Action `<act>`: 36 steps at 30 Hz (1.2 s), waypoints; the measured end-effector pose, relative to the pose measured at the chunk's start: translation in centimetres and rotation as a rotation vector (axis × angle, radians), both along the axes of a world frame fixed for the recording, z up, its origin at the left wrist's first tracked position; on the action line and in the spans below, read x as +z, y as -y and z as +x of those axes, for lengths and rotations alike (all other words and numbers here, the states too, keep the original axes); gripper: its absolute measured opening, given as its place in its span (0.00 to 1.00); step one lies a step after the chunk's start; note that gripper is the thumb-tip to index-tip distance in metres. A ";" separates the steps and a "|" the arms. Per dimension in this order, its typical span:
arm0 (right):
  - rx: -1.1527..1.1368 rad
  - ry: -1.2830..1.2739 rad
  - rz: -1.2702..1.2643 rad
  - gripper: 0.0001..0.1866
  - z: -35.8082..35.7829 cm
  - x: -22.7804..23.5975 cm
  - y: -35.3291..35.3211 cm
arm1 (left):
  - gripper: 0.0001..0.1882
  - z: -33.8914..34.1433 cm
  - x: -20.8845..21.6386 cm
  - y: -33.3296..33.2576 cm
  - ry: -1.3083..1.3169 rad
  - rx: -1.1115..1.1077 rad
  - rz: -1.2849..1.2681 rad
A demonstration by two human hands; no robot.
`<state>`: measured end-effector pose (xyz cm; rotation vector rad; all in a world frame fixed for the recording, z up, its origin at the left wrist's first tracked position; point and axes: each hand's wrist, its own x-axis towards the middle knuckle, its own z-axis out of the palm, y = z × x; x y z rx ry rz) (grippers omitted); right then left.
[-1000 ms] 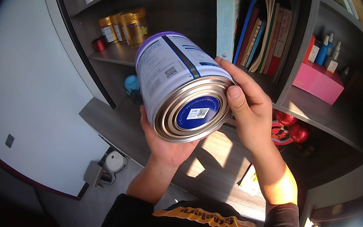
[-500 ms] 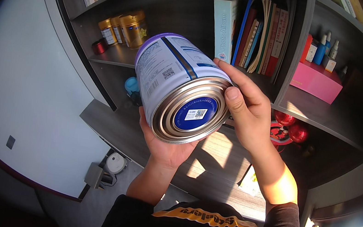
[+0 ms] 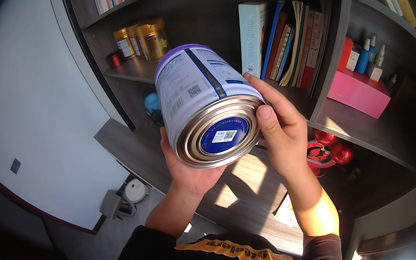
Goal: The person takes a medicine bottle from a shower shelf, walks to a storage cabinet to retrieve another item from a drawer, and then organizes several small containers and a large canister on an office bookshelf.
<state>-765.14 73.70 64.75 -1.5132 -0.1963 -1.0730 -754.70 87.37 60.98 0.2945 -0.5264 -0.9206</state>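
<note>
A large white tin can (image 3: 185, 87) with a purple lid is held tilted in front of the shelves, its ringed metal base with a round blue sticker turned toward me. My left hand (image 3: 190, 174) supports it from below, the fingers partly hidden behind the can. My right hand (image 3: 284, 127) grips its right side, thumb near the metal rim and index finger along the wall. Beyond the can on the shelf stand several gold tins (image 3: 151, 39). A light blue photo album box (image 3: 251, 39) is upright just behind the can's right edge.
A row of books (image 3: 294, 46) leans beside the album box. To the right, a pink box (image 3: 359, 94) carries small bottles, with red shiny balls (image 3: 342, 153) lower down. Below the can lies a sunlit wooden surface (image 3: 250, 173). A white round device (image 3: 135, 190) stands on the floor at left.
The can and both hands keep nearly the same pose, the can shifting slightly downward. The shelves behind have moved a little in the view.
</note>
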 end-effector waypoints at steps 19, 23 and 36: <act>-0.010 -0.059 0.050 0.23 -4.4 -0.9 1.9 | 0.44 -3.9 -0.9 1.9 0.043 -0.018 -0.044; -0.017 -0.091 0.053 0.24 -6.5 -1.1 2.7 | 0.42 -5.3 -1.5 2.5 0.054 -0.004 -0.064; 0.006 -0.195 0.111 0.29 -14.0 -2.7 5.4 | 0.42 -11.1 -3.0 4.2 0.089 0.127 -0.021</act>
